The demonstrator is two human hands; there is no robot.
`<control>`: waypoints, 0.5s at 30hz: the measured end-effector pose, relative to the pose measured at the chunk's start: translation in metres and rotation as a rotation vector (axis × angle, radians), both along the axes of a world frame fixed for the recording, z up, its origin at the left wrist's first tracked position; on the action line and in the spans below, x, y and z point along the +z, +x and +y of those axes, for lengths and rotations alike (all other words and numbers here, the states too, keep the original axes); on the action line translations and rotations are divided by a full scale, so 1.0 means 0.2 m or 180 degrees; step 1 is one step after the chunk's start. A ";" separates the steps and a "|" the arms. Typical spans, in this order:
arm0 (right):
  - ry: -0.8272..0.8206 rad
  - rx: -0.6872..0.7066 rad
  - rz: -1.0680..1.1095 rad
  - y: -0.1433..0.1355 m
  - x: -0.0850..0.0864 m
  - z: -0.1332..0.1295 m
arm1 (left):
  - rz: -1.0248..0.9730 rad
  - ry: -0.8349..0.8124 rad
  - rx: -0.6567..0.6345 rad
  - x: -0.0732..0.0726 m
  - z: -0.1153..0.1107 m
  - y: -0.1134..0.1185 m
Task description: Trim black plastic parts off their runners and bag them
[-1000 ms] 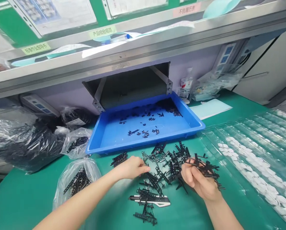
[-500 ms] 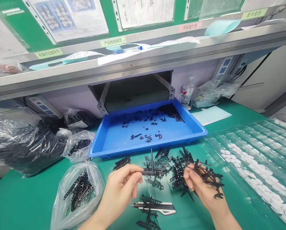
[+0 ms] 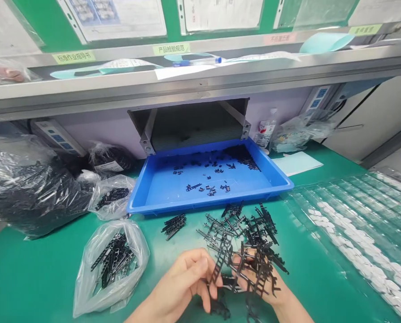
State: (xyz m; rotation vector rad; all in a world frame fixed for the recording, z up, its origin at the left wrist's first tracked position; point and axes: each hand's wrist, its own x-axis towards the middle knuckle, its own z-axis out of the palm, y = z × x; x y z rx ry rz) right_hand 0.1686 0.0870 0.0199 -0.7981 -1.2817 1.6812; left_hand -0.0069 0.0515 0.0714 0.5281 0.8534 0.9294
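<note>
My left hand (image 3: 190,278) is closed, thumb against fingers, on a thin ladder-like black plastic part (image 3: 218,264). Beside it my right hand (image 3: 272,285) is curled around a bunch of branched black plastic sprues (image 3: 259,264), which hide most of its fingers. Under both hands a utility knife with a white-edged handle (image 3: 232,285) lies partly covered. Just beyond them spreads a loose heap of black plastic parts (image 3: 266,222). A small stack of black strips (image 3: 174,225) lies to the left of that heap.
An open clear bag (image 3: 138,269) with black parts stands at left. Behind the hands is a blue tray (image 3: 167,197) of small black pieces, below a conveyor (image 3: 197,125). Clear ribbed trays (image 3: 365,215) with white pieces lie at right; a bottle (image 3: 266,130) stands behind.
My left hand has moved right and down, from a dark T-shaped part to the ladder-like one. My right hand has come left and lower with its bunch, close to the left hand.
</note>
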 end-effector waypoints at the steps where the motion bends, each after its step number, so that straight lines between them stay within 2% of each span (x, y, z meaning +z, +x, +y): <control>1: -0.0095 0.0156 0.0024 0.00 0.01 0.00 | 0.0061 0.0123 -0.0105 0.00 0.00 -0.01; 3: -0.0322 0.0473 0.0075 -0.01 0.01 -0.01 | 0.0157 0.0288 -0.0248 0.01 0.01 -0.03; 5: -0.0464 0.0598 0.0105 -0.02 0.01 -0.03 | 0.0154 0.0357 -0.0304 0.00 0.01 -0.04; 10: -0.0586 0.0533 0.0164 -0.12 -0.05 -0.08 | -0.0184 0.0126 -0.0265 -0.04 0.00 -0.02; 12: -0.0576 0.0337 0.0189 -0.15 -0.08 -0.09 | -0.0228 0.0062 0.0109 -0.06 -0.01 -0.01; 15: -0.0486 -0.0143 0.0177 -0.14 -0.11 -0.08 | -0.0244 -0.0166 0.1040 -0.07 -0.01 -0.01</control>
